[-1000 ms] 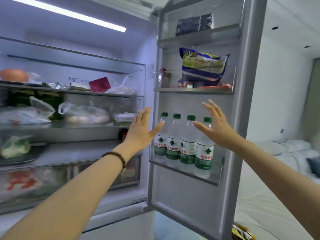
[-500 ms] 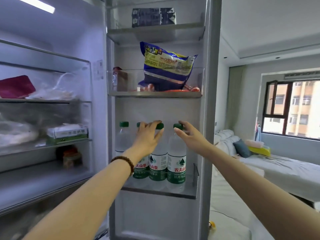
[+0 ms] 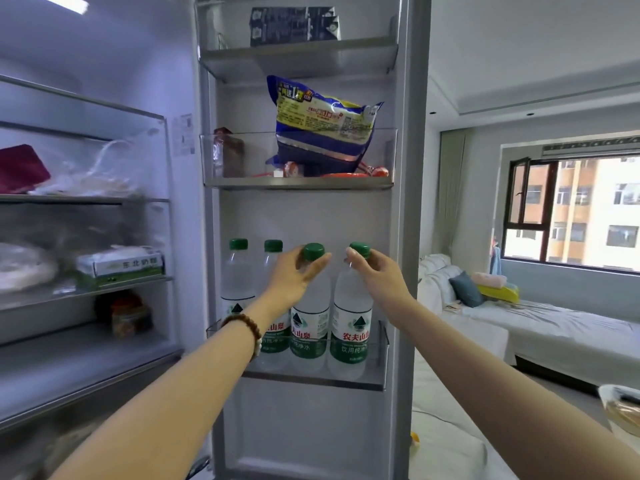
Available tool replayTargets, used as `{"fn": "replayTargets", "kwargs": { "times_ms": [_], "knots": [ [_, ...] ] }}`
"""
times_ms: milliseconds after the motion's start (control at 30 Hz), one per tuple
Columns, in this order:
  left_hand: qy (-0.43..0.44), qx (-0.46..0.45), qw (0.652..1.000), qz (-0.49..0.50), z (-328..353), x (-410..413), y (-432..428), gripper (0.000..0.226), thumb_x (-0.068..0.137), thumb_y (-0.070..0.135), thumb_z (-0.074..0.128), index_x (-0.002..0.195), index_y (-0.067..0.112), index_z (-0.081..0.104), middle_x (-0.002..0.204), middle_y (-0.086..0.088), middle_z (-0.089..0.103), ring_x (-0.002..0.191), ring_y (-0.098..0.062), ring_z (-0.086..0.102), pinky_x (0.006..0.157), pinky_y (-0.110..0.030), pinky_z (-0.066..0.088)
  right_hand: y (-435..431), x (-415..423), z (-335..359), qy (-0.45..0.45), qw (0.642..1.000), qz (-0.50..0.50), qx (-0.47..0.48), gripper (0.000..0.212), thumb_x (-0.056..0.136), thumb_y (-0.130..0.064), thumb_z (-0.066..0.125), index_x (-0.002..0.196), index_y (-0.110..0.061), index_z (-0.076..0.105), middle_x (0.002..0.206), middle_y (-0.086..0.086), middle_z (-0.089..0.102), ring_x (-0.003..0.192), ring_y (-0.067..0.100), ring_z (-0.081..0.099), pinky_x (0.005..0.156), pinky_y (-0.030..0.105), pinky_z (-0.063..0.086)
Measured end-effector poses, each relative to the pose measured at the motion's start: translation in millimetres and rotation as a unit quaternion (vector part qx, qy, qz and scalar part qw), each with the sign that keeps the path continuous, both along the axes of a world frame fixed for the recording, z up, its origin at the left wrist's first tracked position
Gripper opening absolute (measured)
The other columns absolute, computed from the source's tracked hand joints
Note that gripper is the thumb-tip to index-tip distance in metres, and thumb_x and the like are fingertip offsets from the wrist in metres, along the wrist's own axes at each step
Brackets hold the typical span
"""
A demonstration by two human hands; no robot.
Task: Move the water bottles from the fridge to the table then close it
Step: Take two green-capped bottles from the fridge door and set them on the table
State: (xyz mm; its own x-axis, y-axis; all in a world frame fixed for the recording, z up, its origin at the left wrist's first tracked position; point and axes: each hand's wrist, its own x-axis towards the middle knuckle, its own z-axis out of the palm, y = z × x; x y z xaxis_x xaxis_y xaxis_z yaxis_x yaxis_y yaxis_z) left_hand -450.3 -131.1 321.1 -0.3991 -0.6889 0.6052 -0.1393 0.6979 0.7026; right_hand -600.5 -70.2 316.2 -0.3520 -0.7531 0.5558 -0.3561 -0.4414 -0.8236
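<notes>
Several clear water bottles with green caps and green labels stand in a row in the lower bin of the open fridge door. My left hand grips the neck of the third bottle, just under its cap. My right hand grips the neck of the rightmost bottle. Both gripped bottles are tilted slightly out of line, their bases still inside the bin. Two more bottles, one at the far left and one beside it, stand untouched; my left wrist partly hides them.
The door bin above holds a blue and yellow bag. Fridge shelves at the left carry boxes and bagged food. To the right of the door lie a white sofa and a window. No table is in view.
Both hands have closed around the necks of the two rightmost bottles, after reaching in open. My view has come closer to the door.
</notes>
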Motion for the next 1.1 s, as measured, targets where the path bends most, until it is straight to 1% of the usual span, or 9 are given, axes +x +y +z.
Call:
{"fn": "replayTargets", "kwargs": {
  "times_ms": [100, 233, 333, 433, 667, 800, 900, 1000, 1100],
  "knots": [
    [0.005, 0.004, 1.000, 0.004, 3, 3, 5, 0.028, 0.084, 0.034, 0.061, 0.093, 0.008, 0.060, 0.091, -0.007, 0.065, 0.082, -0.010, 0.058, 0.071, -0.010, 0.044, 6, 8, 1, 0.004, 1.000, 0.012, -0.022, 0.020, 0.086, -0.032, 0.063, 0.098, -0.017, 0.066, 0.090, -0.002, 0.068, 0.078, 0.003, 0.058, 0.064, 0.002, 0.042],
    [0.089, -0.024, 0.995, 0.031, 24, 16, 20, 0.049, 0.075, 0.048, 0.058, 0.101, 0.007, 0.062, 0.097, -0.004, 0.068, 0.087, -0.006, 0.062, 0.075, -0.012, 0.046, 19, 11, 19, -0.007, 0.996, 0.013, -0.085, 0.021, 0.084, -0.029, 0.066, 0.102, -0.017, 0.066, 0.088, -0.008, 0.067, 0.079, -0.002, 0.060, 0.070, 0.008, 0.045],
    [0.135, -0.069, 0.988, 0.030, 54, 29, 45, 0.030, 0.086, 0.030, 0.059, 0.102, 0.005, 0.060, 0.096, -0.003, 0.067, 0.080, 0.009, 0.060, 0.077, -0.009, 0.046, 37, 20, 49, 0.048, 0.988, 0.016, -0.148, 0.018, 0.084, -0.030, 0.066, 0.096, -0.016, 0.068, 0.083, -0.007, 0.068, 0.073, -0.002, 0.060, 0.070, 0.010, 0.046],
    [0.155, -0.107, 0.981, 0.053, 77, 48, 72, 0.026, 0.089, 0.029, 0.056, 0.105, 0.009, 0.059, 0.102, 0.000, 0.068, 0.097, -0.002, 0.062, 0.087, -0.013, 0.045, 56, 37, 76, 0.080, 0.978, 0.052, -0.185, 0.023, 0.085, -0.032, 0.065, 0.099, -0.014, 0.068, 0.087, 0.000, 0.071, 0.079, 0.006, 0.062, 0.074, 0.017, 0.048],
    [0.113, -0.112, 0.971, 0.180, 84, 113, 157, 0.025, 0.091, 0.024, 0.055, 0.099, 0.003, 0.064, 0.086, 0.006, 0.067, 0.071, 0.011, 0.059, 0.068, -0.006, 0.044, 95, 91, 82, -0.013, 0.963, 0.226, -0.148, 0.020, 0.086, -0.038, 0.060, 0.092, -0.022, 0.070, 0.087, -0.001, 0.071, 0.074, 0.003, 0.060, 0.066, 0.007, 0.045],
    [0.131, -0.104, 0.934, 0.315, 65, 160, 223, 0.022, 0.087, 0.026, 0.061, 0.096, 0.007, 0.067, 0.085, 0.005, 0.070, 0.070, 0.011, 0.060, 0.066, -0.005, 0.042, 126, 139, 65, -0.059, 0.935, 0.331, -0.112, 0.021, 0.085, -0.039, 0.062, 0.084, -0.019, 0.070, 0.077, -0.004, 0.069, 0.063, -0.001, 0.056, 0.059, 0.006, 0.042],
    [0.121, -0.077, 0.903, 0.405, 47, 195, 280, 0.021, 0.086, 0.031, 0.063, 0.090, 0.011, 0.069, 0.084, 0.007, 0.071, 0.075, 0.004, 0.062, 0.068, -0.008, 0.044, 160, 179, 48, -0.068, 0.897, 0.430, -0.074, 0.018, 0.082, -0.039, 0.065, 0.081, -0.022, 0.072, 0.074, -0.009, 0.072, 0.065, -0.001, 0.061, 0.066, 0.015, 0.048],
    [0.118, -0.065, 0.873, 0.469, 25, 226, 344, 0.021, 0.085, 0.026, 0.064, 0.093, 0.007, 0.069, 0.087, 0.000, 0.072, 0.074, 0.003, 0.063, 0.069, -0.009, 0.046, 202, 223, 26, -0.068, 0.858, 0.505, -0.068, 0.015, 0.082, -0.036, 0.066, 0.085, -0.023, 0.073, 0.074, -0.012, 0.073, 0.071, -0.005, 0.062, 0.066, 0.008, 0.045],
    [0.132, -0.051, 0.830, 0.539, 6, 262, 417, 0.008, 0.084, 0.029, 0.065, 0.083, 0.022, 0.067, 0.083, 0.008, 0.071, 0.076, 0.000, 0.064, 0.072, -0.014, 0.047, 251, 275, 7, -0.074, 0.817, 0.571, -0.034, 0.019, 0.083, -0.033, 0.066, 0.090, -0.017, 0.074, 0.076, -0.010, 0.073, 0.071, -0.004, 0.064, 0.064, 0.005, 0.045]
  ]
}}
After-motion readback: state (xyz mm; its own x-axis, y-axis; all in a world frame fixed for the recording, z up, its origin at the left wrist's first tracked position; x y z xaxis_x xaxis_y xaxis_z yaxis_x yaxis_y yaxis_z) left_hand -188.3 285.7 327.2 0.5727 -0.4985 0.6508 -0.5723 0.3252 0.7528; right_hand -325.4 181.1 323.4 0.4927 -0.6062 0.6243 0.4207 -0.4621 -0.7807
